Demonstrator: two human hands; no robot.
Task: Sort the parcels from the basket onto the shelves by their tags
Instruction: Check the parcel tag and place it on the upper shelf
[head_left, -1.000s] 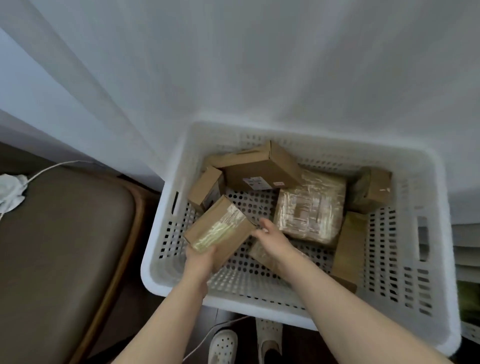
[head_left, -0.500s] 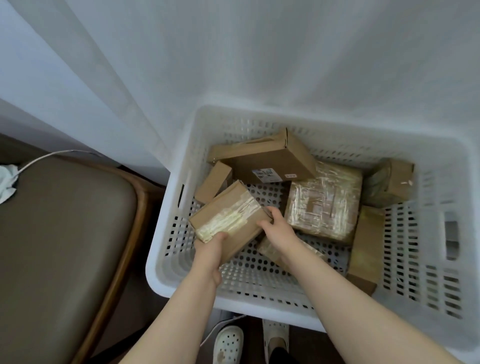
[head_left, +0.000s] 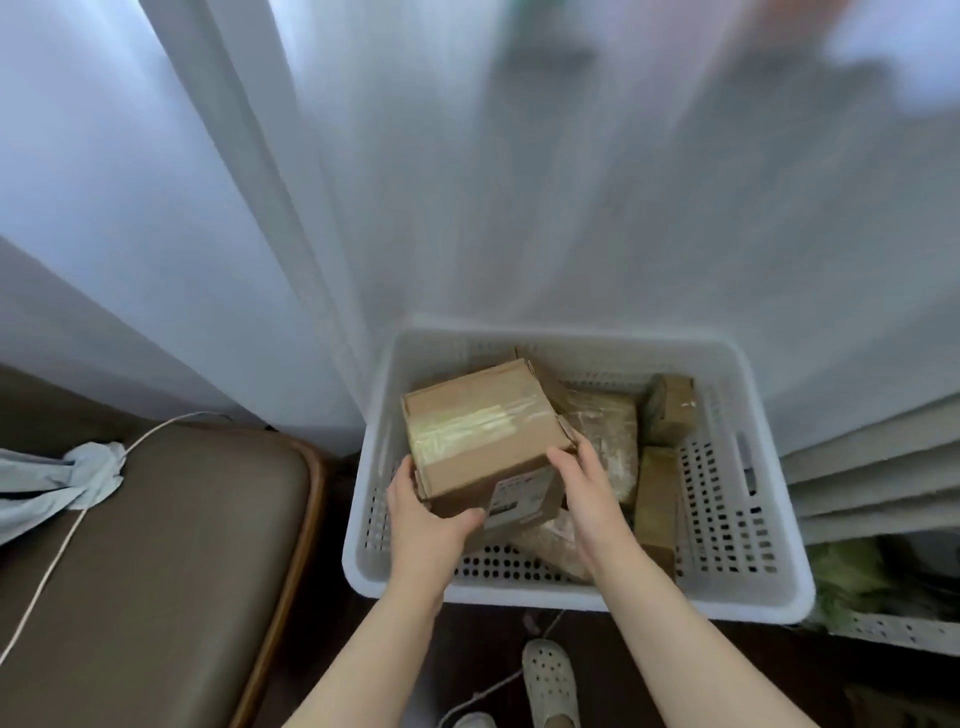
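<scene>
Head view. Raised since the earlier frame, the taped cardboard box (head_left: 478, 431) now sits above the left half of the white perforated basket (head_left: 727, 592), its labelled side face (head_left: 519, 496) turned toward the camera. The left hand (head_left: 423, 519) grips the box at its near left corner, thumb lying across the near face, the other fingers hidden beneath it. The right hand (head_left: 587, 488) holds the right edge, fingers curled against the side of the box. Inside the basket, a plastic-wrapped parcel (head_left: 608, 426) lies just right of the held box; a small carton (head_left: 672, 408) occupies the far right corner; a narrow carton (head_left: 657, 493) stands on edge along the right wall. Another carton (head_left: 545, 374) shows partly behind the held box at the far wall. A pale curtain (head_left: 467, 182) hangs behind the basket. A brown cushioned seat (head_left: 156, 545) stands to the left of the basket, crossed by a white cable (head_left: 62, 545). One perforated clog (head_left: 550, 680) appears below the near rim.
</scene>
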